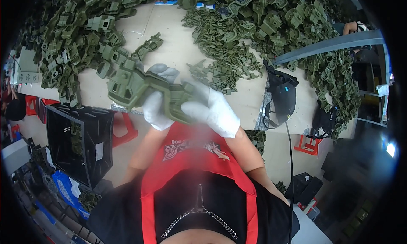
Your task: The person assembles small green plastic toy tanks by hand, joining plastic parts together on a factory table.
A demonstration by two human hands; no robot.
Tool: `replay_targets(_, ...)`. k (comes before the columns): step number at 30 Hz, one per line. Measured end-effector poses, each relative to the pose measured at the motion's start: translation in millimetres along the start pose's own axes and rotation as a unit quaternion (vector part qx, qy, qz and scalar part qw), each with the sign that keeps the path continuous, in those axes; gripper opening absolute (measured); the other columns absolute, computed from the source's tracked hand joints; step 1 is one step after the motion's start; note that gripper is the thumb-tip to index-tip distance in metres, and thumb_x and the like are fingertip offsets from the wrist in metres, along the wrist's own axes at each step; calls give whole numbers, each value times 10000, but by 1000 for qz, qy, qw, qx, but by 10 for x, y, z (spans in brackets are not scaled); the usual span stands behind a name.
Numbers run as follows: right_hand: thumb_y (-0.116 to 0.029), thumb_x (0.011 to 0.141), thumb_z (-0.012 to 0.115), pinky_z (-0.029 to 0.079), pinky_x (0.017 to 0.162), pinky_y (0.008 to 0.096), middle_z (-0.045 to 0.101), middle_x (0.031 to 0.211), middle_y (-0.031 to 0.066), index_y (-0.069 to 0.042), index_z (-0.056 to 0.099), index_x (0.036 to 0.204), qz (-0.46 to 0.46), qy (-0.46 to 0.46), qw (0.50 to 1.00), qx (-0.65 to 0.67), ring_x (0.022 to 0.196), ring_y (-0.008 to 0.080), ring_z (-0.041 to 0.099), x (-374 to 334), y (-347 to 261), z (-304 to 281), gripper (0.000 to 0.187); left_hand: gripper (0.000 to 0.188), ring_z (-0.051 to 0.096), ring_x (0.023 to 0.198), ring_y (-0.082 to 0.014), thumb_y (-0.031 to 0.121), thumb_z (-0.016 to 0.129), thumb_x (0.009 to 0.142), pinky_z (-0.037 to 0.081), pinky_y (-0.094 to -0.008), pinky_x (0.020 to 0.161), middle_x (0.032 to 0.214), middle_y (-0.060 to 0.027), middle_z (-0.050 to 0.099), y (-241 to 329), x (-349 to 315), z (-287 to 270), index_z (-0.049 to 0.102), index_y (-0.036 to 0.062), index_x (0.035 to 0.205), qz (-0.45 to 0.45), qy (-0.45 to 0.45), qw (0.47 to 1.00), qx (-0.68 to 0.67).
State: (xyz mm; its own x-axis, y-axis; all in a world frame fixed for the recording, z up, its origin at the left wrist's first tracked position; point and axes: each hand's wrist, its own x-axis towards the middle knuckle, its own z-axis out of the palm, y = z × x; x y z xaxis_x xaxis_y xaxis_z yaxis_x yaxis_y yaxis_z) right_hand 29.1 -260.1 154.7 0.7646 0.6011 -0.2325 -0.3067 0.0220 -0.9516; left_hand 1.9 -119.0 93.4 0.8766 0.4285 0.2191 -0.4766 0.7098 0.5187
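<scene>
Both my hands wear white gloves and hold one olive-green plastic toy vehicle body above the table's near edge. My left hand is closed round its middle from below, fingers showing behind it. My right hand grips its right end, thumb in front; that hand is slightly blurred. The body is tilted, its bulkier cab-like end to the left. Just beyond it on the table lies another green part. A spread of small green pieces lies beyond my right hand.
Green vehicle parts are heaped at the left and the far right of the table. A black bag-like object with a cable sits right. A grey metal bar crosses there. A black crate stands lower left.
</scene>
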Motion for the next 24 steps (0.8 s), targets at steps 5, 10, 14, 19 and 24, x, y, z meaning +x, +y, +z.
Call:
replay_targets(5, -249, 698, 790, 512, 863, 313, 690, 1027, 115, -59, 614, 1178, -77, -15, 956, -283, 922, 241, 668, 62, 128, -586, 546, 340, 590, 1048, -179, 172, 560, 901, 440, -314, 951, 1170, -101, 617, 597, -367, -507, 573, 33, 1210, -496, -303, 672, 458)
replay_targets(10, -425, 647, 760, 483, 898, 363, 628, 1103, 163, -123, 630, 1180, -15, -182, 915, -359, 1031, 311, 610, -22, 110, -629, 626, 469, 659, 905, -302, 263, 778, 668, 512, -356, 839, 936, -171, 670, 1137, 149, 288, 646, 35, 1056, -243, -247, 668, 659)
replay_targets(14, -346, 616, 818, 444, 959, 338, 624, 1161, 142, -116, 598, 1238, 2, -172, 920, -352, 1107, 267, 588, -78, 185, -508, 699, 814, 621, 1049, -311, 383, 814, 591, 468, -359, 928, 1087, -206, 642, 533, 124, 212, 531, -18, 1240, -452, -341, 585, 581)
replay_targets(19, -101, 620, 850, 389, 1023, 326, 573, 1267, 113, 13, 497, 1320, 88, -56, 994, -24, 1173, 183, 523, -357, 511, -533, 792, 802, 619, 1046, -322, 339, 824, 586, 467, -368, 932, 1111, -220, 630, 517, -172, 262, 531, -17, 1243, -400, -269, 597, 641)
replay_targets(24, 3, 689, 775, 352, 1061, 335, 556, 1291, 119, 17, 448, 1362, 68, -63, 996, -9, 1217, 177, 485, -410, 449, -513, 748, 883, 571, 1051, -384, 443, 740, 644, 437, -413, 947, 1145, -252, 587, 477, -204, 215, 432, 25, 1358, -382, -282, 589, 653)
